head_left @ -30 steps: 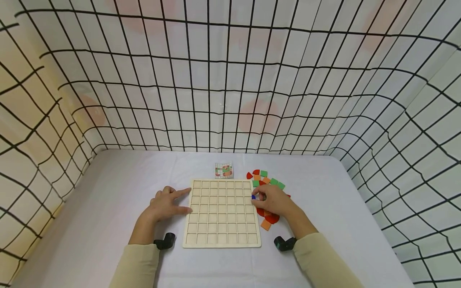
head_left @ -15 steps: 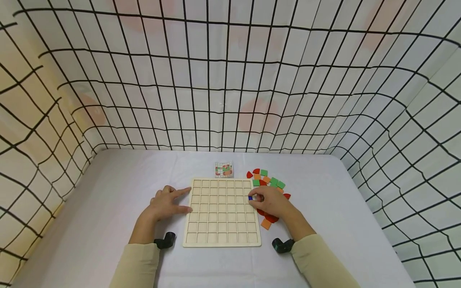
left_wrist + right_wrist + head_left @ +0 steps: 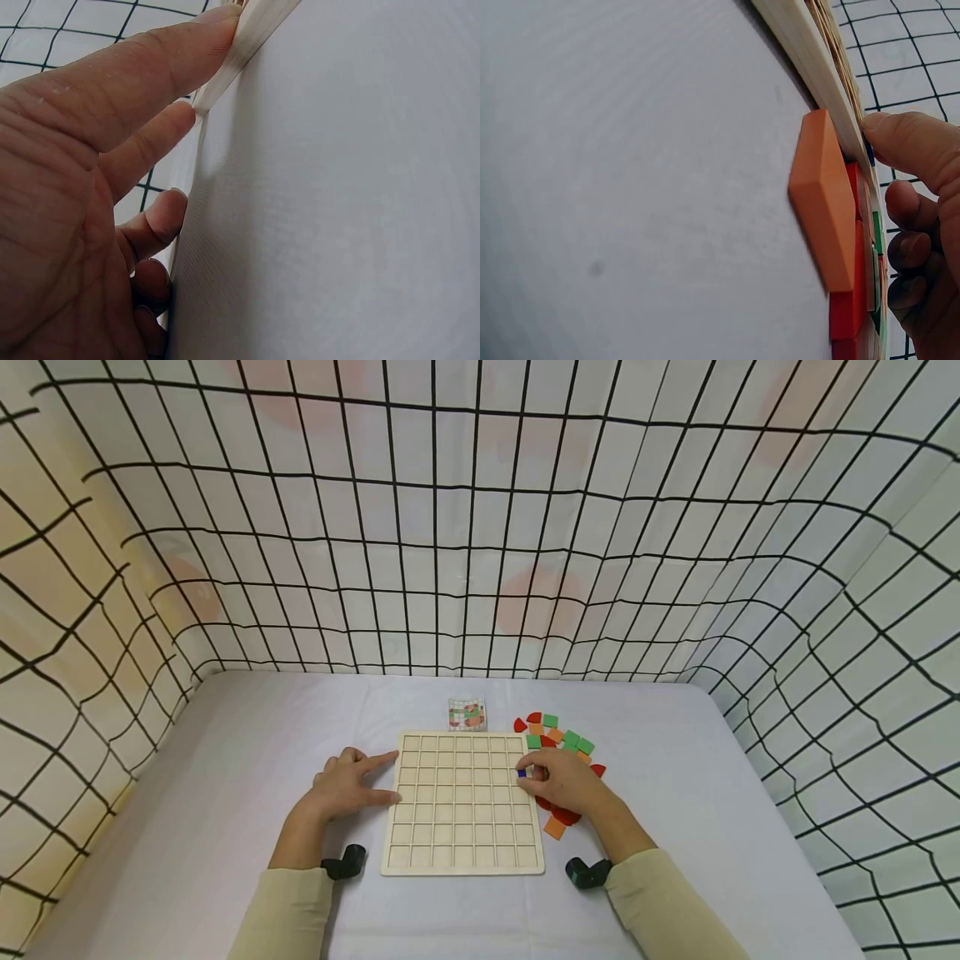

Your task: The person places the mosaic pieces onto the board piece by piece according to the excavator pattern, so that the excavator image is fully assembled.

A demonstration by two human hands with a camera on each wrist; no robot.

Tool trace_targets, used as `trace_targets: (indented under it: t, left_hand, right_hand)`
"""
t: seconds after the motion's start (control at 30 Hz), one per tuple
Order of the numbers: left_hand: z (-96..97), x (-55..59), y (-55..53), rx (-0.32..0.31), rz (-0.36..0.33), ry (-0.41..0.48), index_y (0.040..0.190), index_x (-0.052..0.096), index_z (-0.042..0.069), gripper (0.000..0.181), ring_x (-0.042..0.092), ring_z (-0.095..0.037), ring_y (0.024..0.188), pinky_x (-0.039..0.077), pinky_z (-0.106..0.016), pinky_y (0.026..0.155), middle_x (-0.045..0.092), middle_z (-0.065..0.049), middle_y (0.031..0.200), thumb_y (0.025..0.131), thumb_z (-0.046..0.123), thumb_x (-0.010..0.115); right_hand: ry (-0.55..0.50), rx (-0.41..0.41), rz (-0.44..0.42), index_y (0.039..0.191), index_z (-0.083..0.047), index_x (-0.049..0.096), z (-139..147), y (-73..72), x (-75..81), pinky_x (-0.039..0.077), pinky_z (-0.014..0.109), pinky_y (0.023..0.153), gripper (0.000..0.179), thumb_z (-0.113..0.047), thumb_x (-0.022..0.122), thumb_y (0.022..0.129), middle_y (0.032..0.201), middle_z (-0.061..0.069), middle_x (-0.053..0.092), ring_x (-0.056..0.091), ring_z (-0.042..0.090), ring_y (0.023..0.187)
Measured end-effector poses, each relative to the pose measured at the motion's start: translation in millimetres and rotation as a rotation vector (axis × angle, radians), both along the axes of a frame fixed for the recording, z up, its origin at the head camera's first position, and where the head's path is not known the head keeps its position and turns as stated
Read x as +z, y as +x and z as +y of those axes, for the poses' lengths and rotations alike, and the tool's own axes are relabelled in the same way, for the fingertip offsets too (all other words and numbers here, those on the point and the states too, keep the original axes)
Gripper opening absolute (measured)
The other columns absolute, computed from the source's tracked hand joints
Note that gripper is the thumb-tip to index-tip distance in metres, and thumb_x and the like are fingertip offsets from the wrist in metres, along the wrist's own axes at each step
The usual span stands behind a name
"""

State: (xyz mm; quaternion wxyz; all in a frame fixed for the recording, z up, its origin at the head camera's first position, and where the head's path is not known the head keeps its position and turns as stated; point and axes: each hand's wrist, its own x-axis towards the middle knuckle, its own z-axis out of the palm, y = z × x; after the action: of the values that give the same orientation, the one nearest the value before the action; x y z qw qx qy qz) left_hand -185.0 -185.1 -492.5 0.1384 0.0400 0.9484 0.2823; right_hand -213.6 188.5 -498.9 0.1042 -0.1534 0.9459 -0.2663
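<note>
Right hand (image 3: 564, 779) pinches one blue piece (image 3: 522, 773) at one board (image 3: 444, 813).

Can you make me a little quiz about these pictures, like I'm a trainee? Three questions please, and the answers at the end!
1. What colour is the piece that the right hand pinches?
2. True or false: the left hand touches the board.
3. Where does the card lie?
A: on the board
B: just past the board's far edge
C: under the left hand

Key: 1. Blue. 2. True. 3. B.
</note>
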Motion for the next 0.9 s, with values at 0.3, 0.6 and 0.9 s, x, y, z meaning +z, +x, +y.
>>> trace_targets:
  t: [0.3,0.6,0.9]
  left_hand:
    - [-0.8,-0.1,-0.3,-0.008,0.008,0.004,0.149,0.055,0.028,0.078,0.041,-0.027,0.101,0.032,-0.043,0.08,0.047,-0.011,0.118,0.079,0.05,0.083]
    - [-1.7,-1.2,-0.7,-0.012,0.016,0.007,0.148,0.056,0.028,0.078,0.042,-0.028,0.102,0.032,-0.042,0.08,0.048,-0.011,0.117,0.079,0.05,0.083]
    - [-1.7,-0.9,0.0,-0.01,0.007,0.006,0.148,0.055,0.028,0.078,0.041,-0.028,0.101,0.032,-0.042,0.08,0.047,-0.011,0.118,0.079,0.05,0.083]
  right_hand:
    - [-0.015,-0.007,-0.012,0.11,-0.024,0.075,-1.8,1.1,2.9,0.038,0.026,0.057,0.023,-0.033,0.079,0.09,0.074,-0.006,0.056,0.05,0.013,0.065]
    - [-0.03,-0.054,-0.024,0.118,-0.023,0.073,7.0,0.5,0.9,0.037,0.025,0.055,0.031,-0.035,0.078,0.09,0.079,-0.004,0.055,0.049,0.013,0.067]
    - [-0.072,-0.192,0.013,0.119,-0.019,0.073,32.2,4.4,0.2,0.041,0.029,0.065,0.03,-0.034,0.075,0.093,0.08,0.0,0.055,0.051,0.017,0.081]
